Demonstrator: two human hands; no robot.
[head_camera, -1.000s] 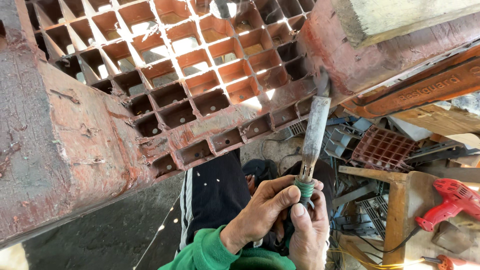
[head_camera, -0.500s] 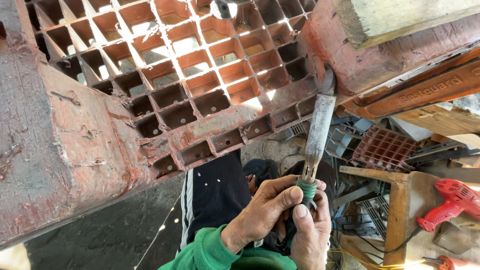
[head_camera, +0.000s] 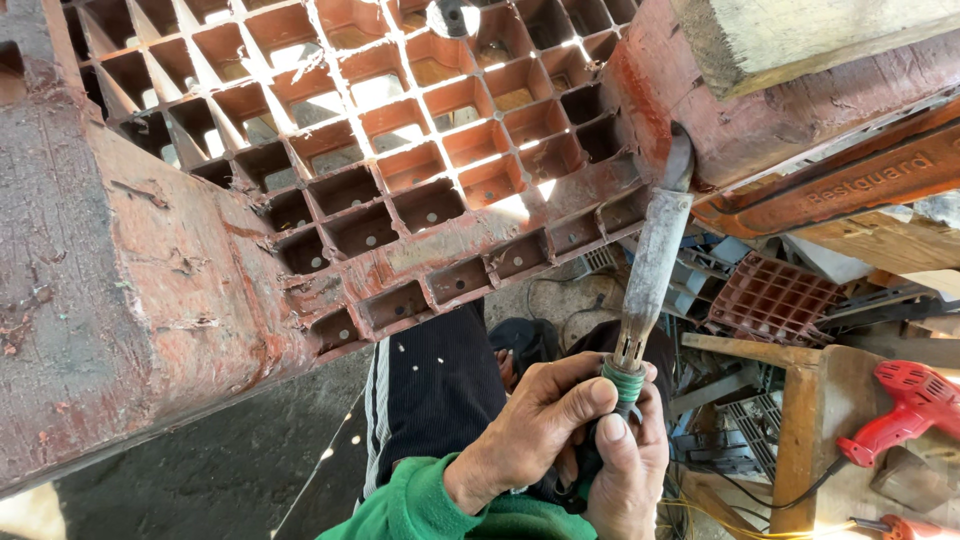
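While both hands are wrapped together round its green-collared handle, the iron (head_camera: 655, 262) is held up and slightly right — tip pressed to the crate (head_camera: 400, 180) at its red edge. The left hand (head_camera: 530, 435) sits nearer the collar; the right hand (head_camera: 630, 465) is clamped below.

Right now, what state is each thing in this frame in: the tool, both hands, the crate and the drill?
Left hand: closed around the tool's handle.
Right hand: closed on the same handle, from the other side.
Long grey metal heating tool: upright, tip pressed against the crate's edge.
Worn red plastic grid crate: tipped, open cells facing the camera, surface scuffed.
Red power drill: lying on the wooden bench, untouched.
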